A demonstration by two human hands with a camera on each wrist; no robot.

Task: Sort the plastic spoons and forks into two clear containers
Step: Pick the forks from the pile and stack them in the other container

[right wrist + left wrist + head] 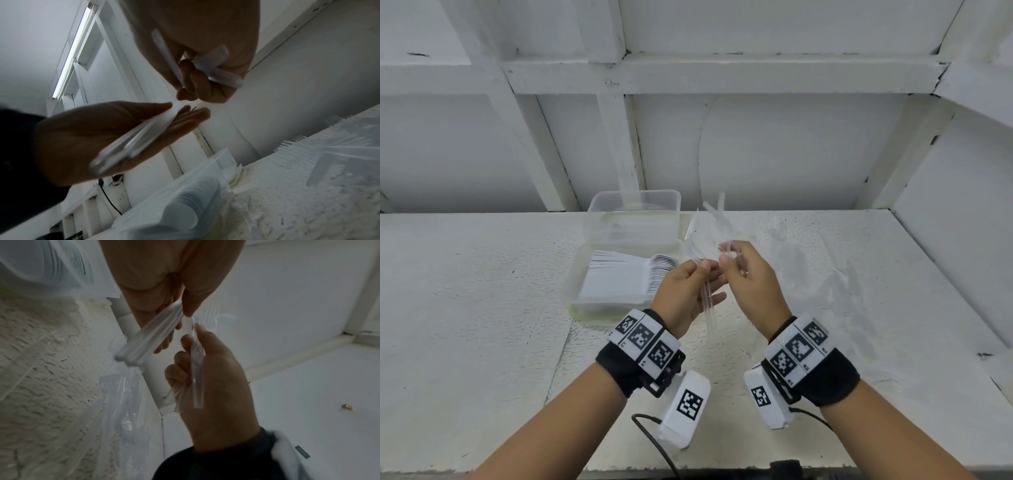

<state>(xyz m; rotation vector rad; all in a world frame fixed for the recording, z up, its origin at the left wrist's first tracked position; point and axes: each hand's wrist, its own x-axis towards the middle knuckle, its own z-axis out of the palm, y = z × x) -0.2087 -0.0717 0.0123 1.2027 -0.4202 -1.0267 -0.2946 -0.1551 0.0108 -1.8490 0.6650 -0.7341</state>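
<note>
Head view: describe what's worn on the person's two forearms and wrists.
Both forearms are bare, with no sleeves. The left wrist and right wrist each wear a black fabric band carrying white panels of black square-patterned tags. A white box-shaped unit with one such tag hangs under each wrist, trailing a black cable.

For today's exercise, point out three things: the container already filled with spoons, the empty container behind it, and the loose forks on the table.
Spoon container [616,298]: head view, front wall.
Empty container [635,200]: head view, back rim.
Loose forks [292,144]: right wrist view, tines.
</note>
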